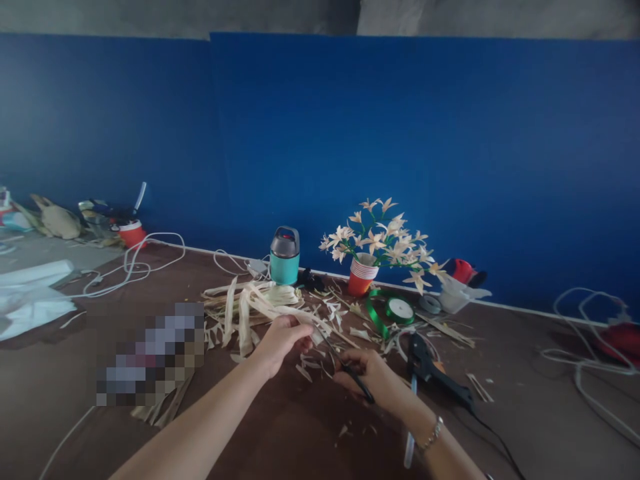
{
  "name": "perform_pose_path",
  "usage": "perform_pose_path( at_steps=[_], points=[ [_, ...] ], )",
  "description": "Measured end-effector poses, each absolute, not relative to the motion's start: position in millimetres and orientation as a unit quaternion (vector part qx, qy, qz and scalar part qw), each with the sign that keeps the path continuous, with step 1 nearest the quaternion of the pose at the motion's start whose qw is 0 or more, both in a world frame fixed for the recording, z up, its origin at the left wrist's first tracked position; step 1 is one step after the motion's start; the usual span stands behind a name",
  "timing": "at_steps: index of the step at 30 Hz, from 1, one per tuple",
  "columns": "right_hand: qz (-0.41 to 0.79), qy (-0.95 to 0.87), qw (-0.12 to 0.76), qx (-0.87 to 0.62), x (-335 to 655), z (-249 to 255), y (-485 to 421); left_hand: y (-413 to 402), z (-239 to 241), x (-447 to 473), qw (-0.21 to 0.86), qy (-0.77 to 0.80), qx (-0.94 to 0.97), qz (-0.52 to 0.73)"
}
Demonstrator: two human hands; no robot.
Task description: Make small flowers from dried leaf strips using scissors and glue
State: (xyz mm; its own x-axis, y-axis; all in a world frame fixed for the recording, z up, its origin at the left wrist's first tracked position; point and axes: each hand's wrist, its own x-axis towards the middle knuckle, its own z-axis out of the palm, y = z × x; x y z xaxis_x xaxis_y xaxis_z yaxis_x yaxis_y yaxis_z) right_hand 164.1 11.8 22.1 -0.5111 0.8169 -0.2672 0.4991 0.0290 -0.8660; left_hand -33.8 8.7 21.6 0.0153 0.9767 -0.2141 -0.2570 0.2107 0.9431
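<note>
My left hand (281, 341) is closed in a pinch on a pale strip of dried leaf (316, 337) just above the brown table. My right hand (374, 379) is wrapped round the black handles of a pair of scissors (345, 365), whose blades point up and left toward the strip. A heap of pale dried leaf strips (250, 303) lies just beyond my left hand. Small cut scraps (307, 371) are scattered between and under my hands.
A black glue gun (434, 372) with its cord lies right of my right hand. Behind stand a teal flask (285, 256), a red cup of pale handmade flowers (363, 272) and green ribbon (395, 309). White cables (127, 267) loop at left and right. A blue wall backs the table.
</note>
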Motion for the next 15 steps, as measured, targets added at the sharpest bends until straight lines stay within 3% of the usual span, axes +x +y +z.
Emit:
perform_pose_path(
  at_steps=[15],
  points=[
    [0.489,-0.731,0.141,-0.455,166.6,25.3,12.9,14.1,16.9,-41.0,0.631,0.495,0.378,0.463]
  ],
)
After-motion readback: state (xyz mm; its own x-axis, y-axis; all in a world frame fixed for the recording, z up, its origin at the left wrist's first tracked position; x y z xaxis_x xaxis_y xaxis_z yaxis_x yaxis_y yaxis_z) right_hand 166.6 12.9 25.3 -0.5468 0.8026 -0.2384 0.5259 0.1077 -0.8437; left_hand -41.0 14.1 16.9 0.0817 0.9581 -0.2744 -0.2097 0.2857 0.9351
